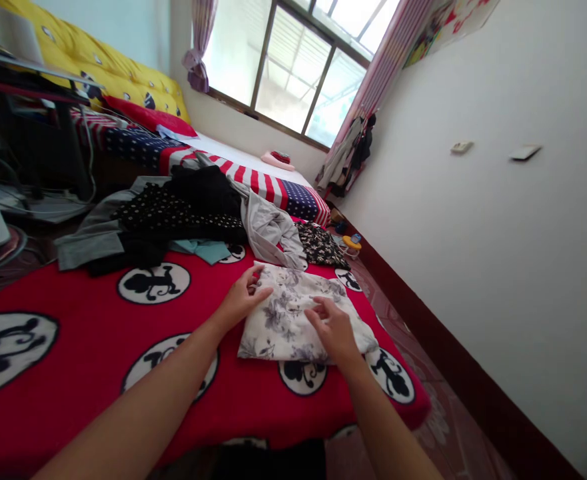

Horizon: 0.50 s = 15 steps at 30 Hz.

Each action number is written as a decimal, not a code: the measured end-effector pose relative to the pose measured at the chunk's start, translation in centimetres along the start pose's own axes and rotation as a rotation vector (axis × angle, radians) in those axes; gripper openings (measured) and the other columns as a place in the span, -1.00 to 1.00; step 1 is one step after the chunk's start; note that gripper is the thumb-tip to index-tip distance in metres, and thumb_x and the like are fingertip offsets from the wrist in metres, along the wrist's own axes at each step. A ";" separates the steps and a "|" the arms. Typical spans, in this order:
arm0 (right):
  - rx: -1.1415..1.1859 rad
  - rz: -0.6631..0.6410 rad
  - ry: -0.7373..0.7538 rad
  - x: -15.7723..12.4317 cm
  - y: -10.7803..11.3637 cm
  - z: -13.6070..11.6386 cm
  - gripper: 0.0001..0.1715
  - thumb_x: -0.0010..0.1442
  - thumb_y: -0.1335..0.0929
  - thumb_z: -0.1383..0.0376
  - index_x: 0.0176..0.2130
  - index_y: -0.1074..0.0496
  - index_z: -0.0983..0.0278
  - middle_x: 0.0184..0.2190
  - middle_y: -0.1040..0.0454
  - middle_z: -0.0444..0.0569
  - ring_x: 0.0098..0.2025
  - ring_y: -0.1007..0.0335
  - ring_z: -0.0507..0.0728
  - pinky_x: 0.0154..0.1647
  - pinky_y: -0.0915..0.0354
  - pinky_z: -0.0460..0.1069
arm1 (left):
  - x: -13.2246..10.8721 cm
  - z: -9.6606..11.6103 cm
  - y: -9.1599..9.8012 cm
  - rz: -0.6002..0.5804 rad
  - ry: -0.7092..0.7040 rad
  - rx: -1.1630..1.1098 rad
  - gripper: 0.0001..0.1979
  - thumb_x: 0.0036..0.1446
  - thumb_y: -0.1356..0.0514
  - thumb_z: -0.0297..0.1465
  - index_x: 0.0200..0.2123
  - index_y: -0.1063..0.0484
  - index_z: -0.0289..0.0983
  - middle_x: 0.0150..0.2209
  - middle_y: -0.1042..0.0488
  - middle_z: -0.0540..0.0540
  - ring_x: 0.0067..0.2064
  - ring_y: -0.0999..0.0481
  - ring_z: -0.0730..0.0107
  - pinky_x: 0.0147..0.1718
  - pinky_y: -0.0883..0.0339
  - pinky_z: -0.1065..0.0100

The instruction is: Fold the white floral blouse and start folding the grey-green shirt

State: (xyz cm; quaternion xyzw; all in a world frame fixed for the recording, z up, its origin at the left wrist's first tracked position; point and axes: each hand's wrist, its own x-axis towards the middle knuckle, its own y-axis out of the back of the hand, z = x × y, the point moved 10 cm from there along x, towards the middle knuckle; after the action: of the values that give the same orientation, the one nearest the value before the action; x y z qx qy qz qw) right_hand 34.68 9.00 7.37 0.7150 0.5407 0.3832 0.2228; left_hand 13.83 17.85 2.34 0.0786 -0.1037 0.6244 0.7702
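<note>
A white garment with grey flower print [288, 313], folded into a rough rectangle, lies on a red blanket [93, 333] with black-and-white monkey circles. My left hand [243, 295] is at the garment's left edge, thumb and fingers apart and slightly curled. Over its right half is my right hand [332, 325], fingers bent and spread, with nothing visible between them. Whether the fingertips press on the cloth I cannot tell. Just behind the garment are a light grey piece of clothing [270, 230] and a folded black patterned cloth [322, 245].
A heap of black dotted clothing [173, 213] lies at the back left, with a teal cloth [206, 250] under its front. Beyond stands a bed with a stars-and-stripes cover [253, 180]. A white wall [498, 220] runs along the right, past a strip of tiled floor [423, 347].
</note>
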 end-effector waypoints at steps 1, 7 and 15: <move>0.092 -0.094 -0.050 0.5 -2.1 -0.9 -0.42 0.14 -0.32 -0.01 0.00 -0.40 0.33 -0.35 -0.53 0.02 -0.35 -0.46 0.14 -0.30 -0.35 -0.01 | -0.2 0.1 -0.8 -0.060 0.017 -0.129 -0.23 0.01 -0.26 -0.11 0.23 -0.13 -0.30 -0.06 -0.48 -0.23 -0.11 -0.53 0.16 -0.19 -0.41 0.27; 0.186 -0.172 -0.143 4.1 -7.9 -1.6 -0.42 0.07 -0.32 -0.13 -0.30 -0.54 0.31 -0.37 -0.56 0.06 -0.24 -0.47 0.21 -0.25 -0.32 0.01 | -1.9 -0.3 -5.3 -0.323 0.160 -0.542 -0.21 0.07 -0.21 0.00 0.28 -0.06 -0.18 0.05 -0.45 -0.24 -0.07 -0.54 0.18 -0.07 -0.37 0.24; 0.743 -0.058 -0.426 3.2 -6.5 4.5 -0.45 -0.20 -0.49 0.02 -0.28 -0.49 0.34 -0.44 -0.57 0.04 -0.38 -0.51 0.23 -0.35 -0.42 0.07 | -0.3 -1.6 -3.4 -0.121 0.109 -0.324 -0.23 0.04 -0.11 0.13 0.13 -0.23 -0.31 -0.12 -0.52 -0.24 -0.27 -0.56 0.31 -0.39 -0.36 0.40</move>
State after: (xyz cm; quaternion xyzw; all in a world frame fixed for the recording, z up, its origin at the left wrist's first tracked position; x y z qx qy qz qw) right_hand 34.76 14.49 0.87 0.7942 0.6038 -0.0003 0.0675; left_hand 17.18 17.24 0.70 -0.0744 -0.1559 0.5554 0.8134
